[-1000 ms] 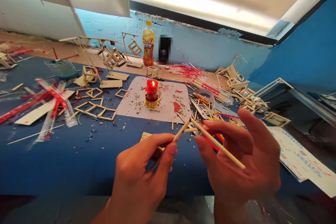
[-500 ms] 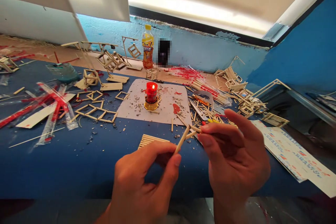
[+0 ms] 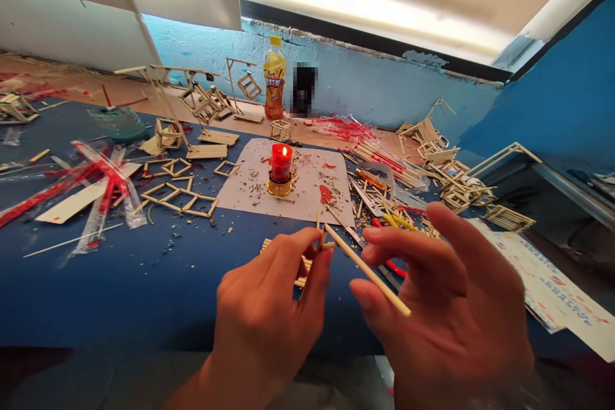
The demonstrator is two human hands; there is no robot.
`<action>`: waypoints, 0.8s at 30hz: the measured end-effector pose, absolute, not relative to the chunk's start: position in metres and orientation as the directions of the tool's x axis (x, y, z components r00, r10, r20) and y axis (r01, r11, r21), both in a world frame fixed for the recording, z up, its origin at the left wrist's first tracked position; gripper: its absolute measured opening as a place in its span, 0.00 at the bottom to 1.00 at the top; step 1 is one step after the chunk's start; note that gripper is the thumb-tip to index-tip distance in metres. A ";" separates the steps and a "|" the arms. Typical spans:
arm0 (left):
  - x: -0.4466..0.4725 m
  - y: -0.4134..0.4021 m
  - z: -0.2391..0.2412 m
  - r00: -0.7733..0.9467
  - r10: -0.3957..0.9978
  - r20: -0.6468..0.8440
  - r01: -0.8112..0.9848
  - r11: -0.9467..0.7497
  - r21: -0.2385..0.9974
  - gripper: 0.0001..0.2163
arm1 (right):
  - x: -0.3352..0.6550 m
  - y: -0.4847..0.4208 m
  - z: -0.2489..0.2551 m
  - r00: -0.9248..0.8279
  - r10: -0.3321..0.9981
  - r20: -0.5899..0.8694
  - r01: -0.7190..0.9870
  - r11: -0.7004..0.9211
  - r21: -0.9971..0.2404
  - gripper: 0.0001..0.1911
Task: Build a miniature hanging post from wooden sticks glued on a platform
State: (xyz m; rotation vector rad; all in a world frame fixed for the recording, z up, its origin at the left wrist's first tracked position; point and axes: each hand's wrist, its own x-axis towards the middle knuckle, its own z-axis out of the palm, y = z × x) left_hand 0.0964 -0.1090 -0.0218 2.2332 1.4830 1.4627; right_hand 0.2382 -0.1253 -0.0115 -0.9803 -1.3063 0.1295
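Note:
Above the near edge of the blue table (image 3: 120, 295), my left hand (image 3: 269, 314) pinches the joint of a small frame of thin wooden sticks (image 3: 368, 272) between thumb and fingertips. One long stick of the frame slants down to the right, across the fingers of my right hand (image 3: 446, 320). My right hand's thumb and forefinger lie either side of that stick, the other fingers spread. A flat raft of glued sticks (image 3: 283, 256) lies on the table just behind my left hand.
A lit red candle (image 3: 280, 168) stands on a grey sheet (image 3: 250, 189) mid-table. Stick frames (image 3: 175, 195), red-striped plastic wrappers (image 3: 96, 182), an orange drink bottle (image 3: 273, 80), stick bundles and models (image 3: 456, 186) and printed paper (image 3: 552, 282) lie around.
The stick frame has been turned: its long stick swung back down to the right across my right hand. Both hands moved slightly left and nearer, my right fingers spreading.

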 end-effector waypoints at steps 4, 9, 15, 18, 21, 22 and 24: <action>0.095 -0.109 -0.018 0.081 0.777 0.624 0.590 -0.542 0.598 0.07 | 0.243 -0.116 -0.016 0.205 0.636 0.744 0.308 0.679 -0.666 0.44; 0.095 -0.108 -0.011 0.115 0.816 0.566 0.472 -0.546 0.692 0.04 | 0.250 -0.108 -0.026 0.111 0.765 0.634 0.234 0.600 -0.765 0.36; 0.092 -0.108 -0.003 0.164 0.857 0.488 0.384 -0.512 0.769 0.06 | 0.249 -0.109 -0.023 0.151 0.831 0.535 0.126 0.521 -0.844 0.32; 0.090 -0.109 -0.007 0.138 0.905 0.403 0.310 -0.425 0.850 0.08 | 0.247 -0.113 -0.021 0.198 0.823 0.532 0.122 0.518 -0.847 0.31; 0.086 -0.109 -0.011 0.123 0.940 0.319 0.127 -0.334 0.934 0.14 | 0.245 -0.119 -0.018 0.238 0.806 0.542 0.148 0.521 -0.841 0.31; 0.085 -0.109 -0.012 0.125 0.946 0.300 0.067 -0.310 0.948 0.16 | 0.244 -0.120 -0.018 0.244 0.799 0.550 0.163 0.525 -0.835 0.31; 0.081 -0.108 -0.012 0.139 0.953 0.270 -0.018 -0.270 0.963 0.19 | 0.243 -0.124 -0.017 0.264 0.784 0.561 0.198 0.525 -0.828 0.32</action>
